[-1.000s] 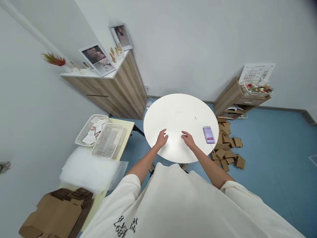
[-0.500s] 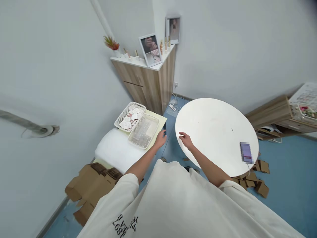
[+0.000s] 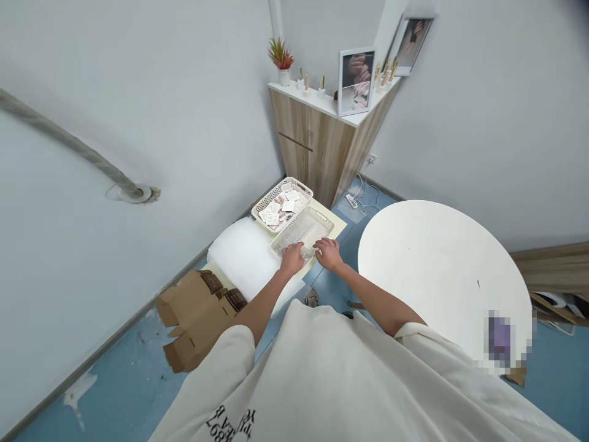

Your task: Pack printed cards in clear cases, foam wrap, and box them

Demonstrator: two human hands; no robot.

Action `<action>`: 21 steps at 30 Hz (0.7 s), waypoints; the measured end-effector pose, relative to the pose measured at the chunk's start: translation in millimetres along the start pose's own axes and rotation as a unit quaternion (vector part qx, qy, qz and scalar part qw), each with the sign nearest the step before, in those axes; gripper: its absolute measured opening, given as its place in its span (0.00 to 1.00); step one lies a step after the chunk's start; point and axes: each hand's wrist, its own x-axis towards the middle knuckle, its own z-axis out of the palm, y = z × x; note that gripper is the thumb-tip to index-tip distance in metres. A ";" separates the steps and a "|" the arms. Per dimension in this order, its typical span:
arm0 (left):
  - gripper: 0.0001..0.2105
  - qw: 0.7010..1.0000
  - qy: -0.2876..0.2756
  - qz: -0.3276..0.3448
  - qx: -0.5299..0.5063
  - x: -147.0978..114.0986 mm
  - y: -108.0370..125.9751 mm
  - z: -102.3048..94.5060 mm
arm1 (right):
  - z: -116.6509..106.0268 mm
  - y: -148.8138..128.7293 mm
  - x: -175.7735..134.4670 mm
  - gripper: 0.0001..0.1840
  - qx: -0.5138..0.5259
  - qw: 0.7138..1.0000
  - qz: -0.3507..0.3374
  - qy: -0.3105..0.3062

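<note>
Over the near end of a pale plastic basket is my left hand, its fingers loosely bent and thumb apart. My right hand is at the basket's right side, fingers curved and spread, fingertips by the rim. Whether either hand bears on the basket I cannot tell. Inside the basket lie clear, shiny pieces too small to make out. A second white basket behind it holds several printed white cards. Both baskets rest on a pale yellow board.
White padding and flattened cardboard lie to the left. A round white table stands on the right, with a blurred purple object on it. Behind is a corner cabinet; cables trail on the floor.
My hands have moved from the gap between the board and the round table to the nearer basket. The view has swung left, and I stand closer to the baskets.
</note>
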 end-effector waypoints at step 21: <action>0.29 0.996 0.043 0.000 -0.083 20.2 -2.8 1.9 | 7.6 -0.7 34.0 0.16 -0.047 0.996 0.067 0.023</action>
